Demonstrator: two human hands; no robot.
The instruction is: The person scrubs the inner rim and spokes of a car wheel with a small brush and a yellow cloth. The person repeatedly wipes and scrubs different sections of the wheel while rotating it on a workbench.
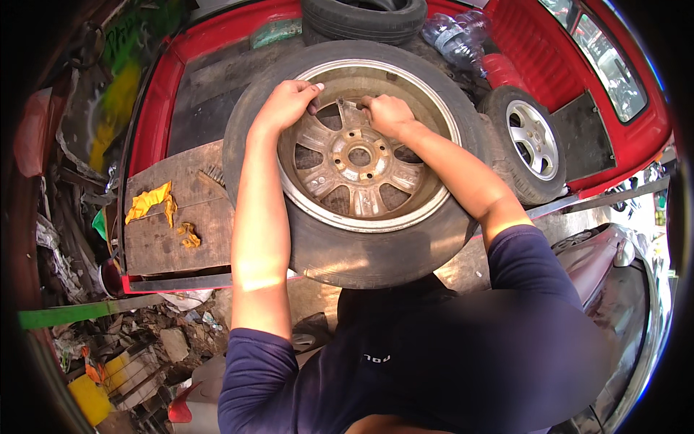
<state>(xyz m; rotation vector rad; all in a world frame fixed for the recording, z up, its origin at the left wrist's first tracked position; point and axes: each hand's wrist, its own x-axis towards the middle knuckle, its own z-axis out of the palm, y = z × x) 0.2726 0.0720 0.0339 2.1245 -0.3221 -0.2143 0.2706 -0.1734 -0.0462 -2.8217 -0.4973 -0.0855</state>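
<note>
The wheel [363, 195] lies flat over the truck bed [150, 119]; its hub [348, 166] is nearer the right hand [390, 117], bent at the far spokes [353, 118], than the left hand [284, 108], curled at the rim [369, 225]; either grip's contents cannot be told.

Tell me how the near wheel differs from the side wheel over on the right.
The near wheel has a dull, brown-stained rim; the side wheel has a brighter silver one.
The near wheel shows a deep hollow above its spokes; the side wheel's spokes sit close to its outer edge.
The left hand and right hand are over the near wheel, neither over the side wheel.
Both have dark tyres.
</note>
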